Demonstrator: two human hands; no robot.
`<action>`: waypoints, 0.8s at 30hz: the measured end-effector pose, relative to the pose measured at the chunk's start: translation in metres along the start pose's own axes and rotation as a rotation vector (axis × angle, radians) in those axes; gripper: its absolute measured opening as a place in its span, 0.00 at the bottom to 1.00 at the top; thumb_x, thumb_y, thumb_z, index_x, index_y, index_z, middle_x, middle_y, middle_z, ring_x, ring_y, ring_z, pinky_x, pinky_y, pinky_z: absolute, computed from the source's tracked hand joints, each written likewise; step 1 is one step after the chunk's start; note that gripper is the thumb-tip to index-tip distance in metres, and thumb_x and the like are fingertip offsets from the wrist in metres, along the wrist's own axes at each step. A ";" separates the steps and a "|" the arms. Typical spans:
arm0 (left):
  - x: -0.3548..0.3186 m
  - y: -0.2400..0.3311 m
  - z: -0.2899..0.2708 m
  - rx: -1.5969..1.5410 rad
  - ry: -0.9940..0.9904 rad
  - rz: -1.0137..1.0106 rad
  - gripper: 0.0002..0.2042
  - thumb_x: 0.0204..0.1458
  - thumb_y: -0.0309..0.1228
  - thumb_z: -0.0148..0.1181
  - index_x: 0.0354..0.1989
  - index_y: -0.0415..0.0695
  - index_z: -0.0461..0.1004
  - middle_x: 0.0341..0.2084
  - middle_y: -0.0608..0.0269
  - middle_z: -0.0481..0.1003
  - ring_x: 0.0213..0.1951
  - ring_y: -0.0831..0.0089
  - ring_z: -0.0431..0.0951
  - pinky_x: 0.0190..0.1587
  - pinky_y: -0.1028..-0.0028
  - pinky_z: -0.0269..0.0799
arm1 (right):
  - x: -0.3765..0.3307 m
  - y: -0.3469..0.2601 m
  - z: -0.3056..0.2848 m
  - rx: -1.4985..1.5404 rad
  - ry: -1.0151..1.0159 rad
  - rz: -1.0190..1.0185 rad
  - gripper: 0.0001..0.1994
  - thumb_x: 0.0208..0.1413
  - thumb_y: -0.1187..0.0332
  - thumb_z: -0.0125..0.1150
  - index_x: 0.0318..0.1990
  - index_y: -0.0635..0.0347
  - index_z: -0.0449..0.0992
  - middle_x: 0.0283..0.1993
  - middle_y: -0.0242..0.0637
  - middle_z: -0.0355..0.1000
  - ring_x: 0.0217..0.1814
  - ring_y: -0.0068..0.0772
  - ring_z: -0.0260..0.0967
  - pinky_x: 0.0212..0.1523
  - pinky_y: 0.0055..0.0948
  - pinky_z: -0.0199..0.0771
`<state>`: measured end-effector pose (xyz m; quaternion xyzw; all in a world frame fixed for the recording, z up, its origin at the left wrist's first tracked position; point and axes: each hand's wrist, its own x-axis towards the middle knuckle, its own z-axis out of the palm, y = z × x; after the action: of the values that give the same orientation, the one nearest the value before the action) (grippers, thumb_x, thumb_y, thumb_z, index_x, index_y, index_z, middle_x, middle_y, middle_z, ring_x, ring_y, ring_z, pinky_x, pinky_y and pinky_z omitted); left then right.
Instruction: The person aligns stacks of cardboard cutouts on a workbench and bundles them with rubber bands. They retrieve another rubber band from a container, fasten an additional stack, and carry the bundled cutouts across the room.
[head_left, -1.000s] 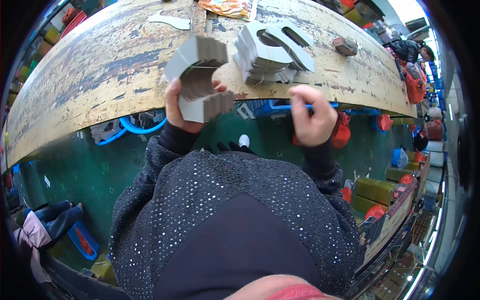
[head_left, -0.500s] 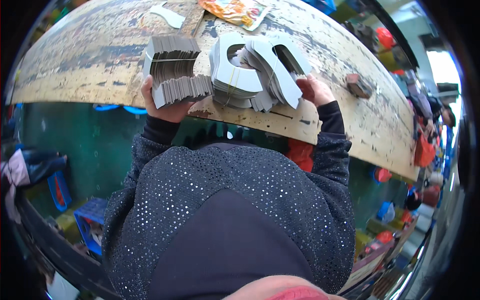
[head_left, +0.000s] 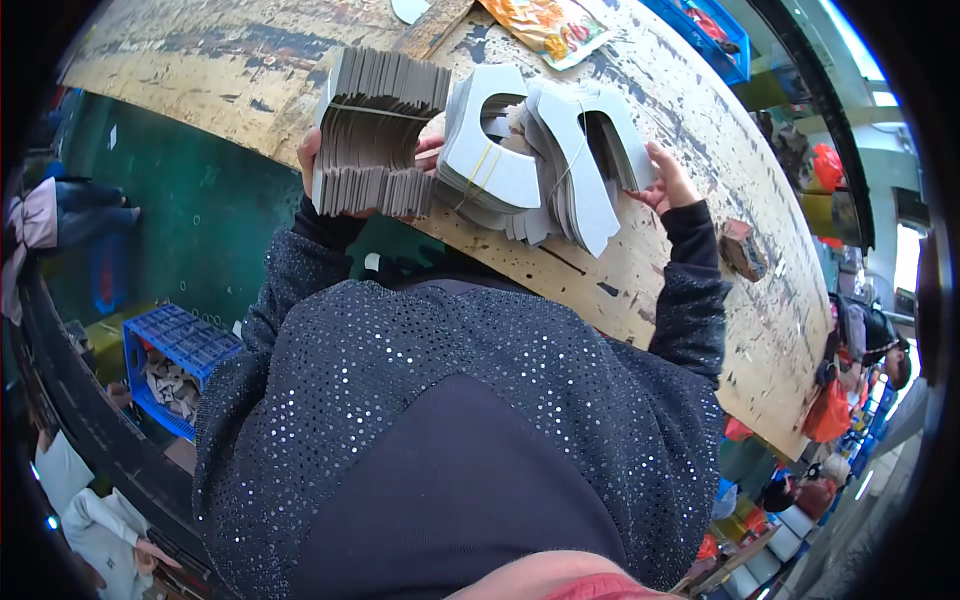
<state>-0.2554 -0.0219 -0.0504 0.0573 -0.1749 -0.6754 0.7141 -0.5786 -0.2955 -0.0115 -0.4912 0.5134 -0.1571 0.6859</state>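
Head view: we look down over our own sparkly dark sleeves at a worn, paint-flecked wooden table [head_left: 690,290].
Left fingers: our left hand [head_left: 318,168] is curled around a banded stack of grey cardboard cut-outs [head_left: 375,135]; the fingers wrap its near end and are mostly hidden behind the card, so we judge a full clasp rather than a pinch.
Right fingers: our right hand [head_left: 668,180] has its fingers spread and pressed flat against the far right side of a second, fanned bundle of U-shaped cardboard pieces [head_left: 545,160]; the thumb is not clearly visible.
Lie of the left stack: it stands on edge at the near rim of the table, its long axis running away from us, with its sheets ribbed toward the camera.
Lie of the fanned bundle: it sits just right of the left stack, touching or nearly touching it, tied with thin bands, its sheets leaning over to the right.
Key relation: the fanned bundle lies between our two hands; the right hand is on it, while the left hand is occupied by its own stack.
Farther out: a colourful printed wrapper [head_left: 545,25] lies beyond the bundles, a small brownish lump [head_left: 742,250] lies to the right, and a blue crate [head_left: 175,360] stands on the floor to our left.
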 end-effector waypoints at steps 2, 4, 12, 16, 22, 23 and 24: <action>-0.002 0.001 0.004 0.153 0.150 0.012 0.52 0.45 0.68 0.42 0.65 0.33 0.42 0.61 0.26 0.45 0.63 0.37 0.50 0.60 0.47 0.55 | 0.010 -0.004 -0.006 -0.154 -0.106 0.095 0.31 0.53 0.47 0.56 0.56 0.60 0.64 0.47 0.39 0.70 0.43 0.30 0.72 0.38 0.28 0.77; -0.007 0.002 -0.028 0.196 0.300 0.103 0.49 0.47 0.65 0.42 0.64 0.31 0.45 0.60 0.29 0.51 0.61 0.40 0.56 0.59 0.49 0.57 | 0.019 -0.005 -0.008 -0.258 -0.144 0.116 0.32 0.52 0.43 0.55 0.55 0.61 0.65 0.46 0.38 0.71 0.42 0.29 0.72 0.41 0.28 0.76; -0.005 -0.004 -0.012 0.072 0.170 0.148 0.38 0.53 0.57 0.41 0.60 0.32 0.55 0.55 0.40 0.63 0.54 0.52 0.68 0.57 0.56 0.63 | -0.003 0.001 0.018 -0.098 -0.343 0.052 0.43 0.49 0.30 0.43 0.58 0.60 0.63 0.49 0.40 0.70 0.46 0.34 0.71 0.46 0.33 0.73; -0.005 -0.007 -0.014 -0.141 0.081 0.153 0.43 0.51 0.60 0.41 0.61 0.30 0.51 0.56 0.33 0.59 0.54 0.44 0.66 0.56 0.50 0.62 | 0.005 0.031 0.021 0.403 -0.463 0.060 0.42 0.56 0.33 0.32 0.60 0.66 0.59 0.54 0.47 0.67 0.53 0.38 0.67 0.54 0.41 0.68; -0.004 -0.007 -0.010 0.005 0.096 0.131 0.39 0.53 0.56 0.41 0.60 0.29 0.52 0.55 0.31 0.59 0.54 0.39 0.64 0.57 0.48 0.61 | 0.017 0.050 0.047 -0.058 -0.393 -0.414 0.30 0.61 0.46 0.37 0.54 0.68 0.63 0.45 0.51 0.68 0.44 0.46 0.69 0.47 0.37 0.71; -0.004 -0.008 -0.009 0.006 0.097 0.127 0.39 0.53 0.56 0.41 0.60 0.29 0.52 0.55 0.31 0.59 0.54 0.39 0.64 0.57 0.48 0.61 | 0.027 0.056 0.045 -0.252 -0.404 -0.541 0.26 0.61 0.51 0.41 0.53 0.68 0.64 0.43 0.50 0.68 0.42 0.45 0.69 0.45 0.37 0.73; -0.003 -0.009 -0.009 -0.001 0.131 0.145 0.39 0.53 0.56 0.40 0.60 0.29 0.52 0.55 0.31 0.59 0.54 0.39 0.65 0.57 0.47 0.61 | 0.032 0.055 0.048 -0.427 -0.398 -0.673 0.23 0.61 0.55 0.45 0.52 0.68 0.64 0.41 0.48 0.68 0.40 0.44 0.70 0.43 0.37 0.74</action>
<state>-0.2609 -0.0212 -0.0625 0.0882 -0.1310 -0.6168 0.7711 -0.5396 -0.2678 -0.0758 -0.7824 0.2039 -0.1646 0.5650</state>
